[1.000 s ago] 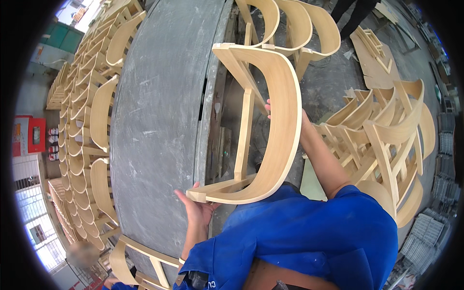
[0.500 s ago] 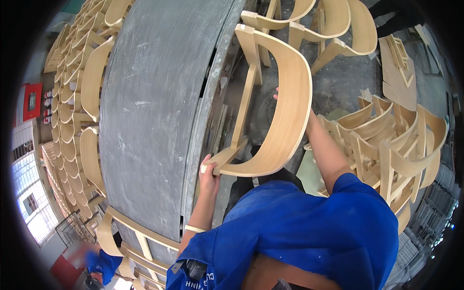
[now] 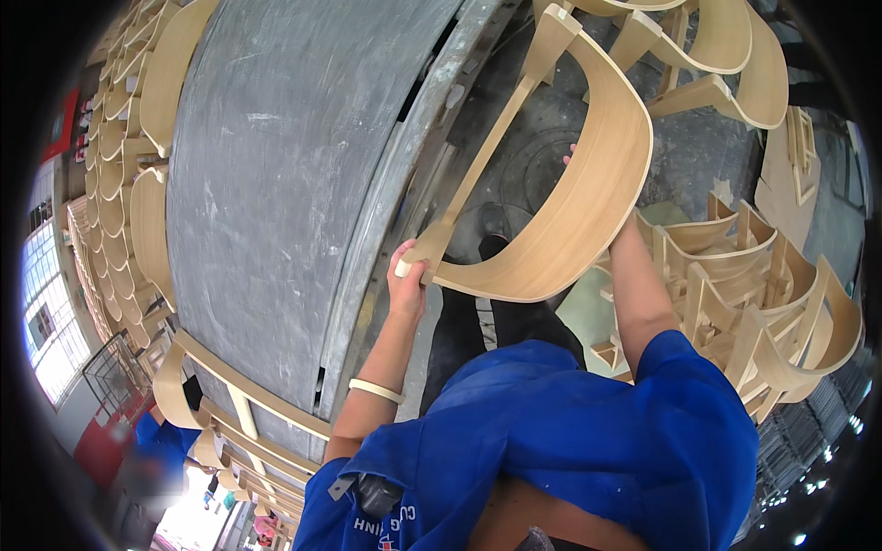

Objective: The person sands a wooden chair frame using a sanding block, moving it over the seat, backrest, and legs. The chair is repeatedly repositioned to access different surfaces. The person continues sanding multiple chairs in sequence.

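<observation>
A pale wooden chair frame (image 3: 588, 197) with a wide curved backrest hangs in front of me, above the floor. My left hand (image 3: 410, 277) is closed round its near left leg end, thumb on top. Behind the curved back, my right hand (image 3: 571, 154) supports the far side; only fingertips show through the opening, and the palm is hidden by the wood. A straight rail joins the two leg ends on the left of the frame. The long grey table (image 3: 276, 165) stands just left of the chair frame, apart from it.
More chair frames (image 3: 717, 46) stand at the far right, and a stack of frames (image 3: 763, 294) is close on my right. Several curved frames (image 3: 152, 230) line the table's left side. Others (image 3: 248, 413) sit at its near end, where a co-worker in blue (image 3: 161, 450) stands. Cardboard (image 3: 785, 184) lies far right.
The chair frame has moved right and a little upward in view, turning slightly, with both my hands on it. My view has shifted too; the table and stacks appear displaced.
</observation>
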Demonstrator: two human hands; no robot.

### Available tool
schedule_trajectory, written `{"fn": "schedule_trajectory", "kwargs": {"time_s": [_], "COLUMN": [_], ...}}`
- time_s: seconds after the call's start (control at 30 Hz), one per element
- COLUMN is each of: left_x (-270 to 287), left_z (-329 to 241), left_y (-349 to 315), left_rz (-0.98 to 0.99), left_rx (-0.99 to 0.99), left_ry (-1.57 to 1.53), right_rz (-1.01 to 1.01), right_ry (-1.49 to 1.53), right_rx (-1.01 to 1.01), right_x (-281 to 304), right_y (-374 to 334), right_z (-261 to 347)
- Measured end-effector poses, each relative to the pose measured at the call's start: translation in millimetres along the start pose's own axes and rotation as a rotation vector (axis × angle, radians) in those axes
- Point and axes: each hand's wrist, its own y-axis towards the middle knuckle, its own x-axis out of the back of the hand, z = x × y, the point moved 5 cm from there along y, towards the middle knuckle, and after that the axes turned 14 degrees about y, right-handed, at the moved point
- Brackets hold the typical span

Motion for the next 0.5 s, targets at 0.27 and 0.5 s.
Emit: {"fn": "schedule_trajectory", "kwargs": {"time_s": [0.27,0.5], "left_x": [7.9,12.1], "left_z": [20.2,19.9], "left_y": [-19.5,-11.9], "left_rz": [-0.092,-0.048], "left_rx": [0.19,0.133], "left_ry": [-0.023,-0.026], "right_rz": [0.022,0.035], "right_ry": [-0.042,-0.127], "right_rx": [-0.043,-0.046], "right_x": [16.4,11.2], "right_y": [4.3,8.0], "right_z": [-13.7,-13.0]}}
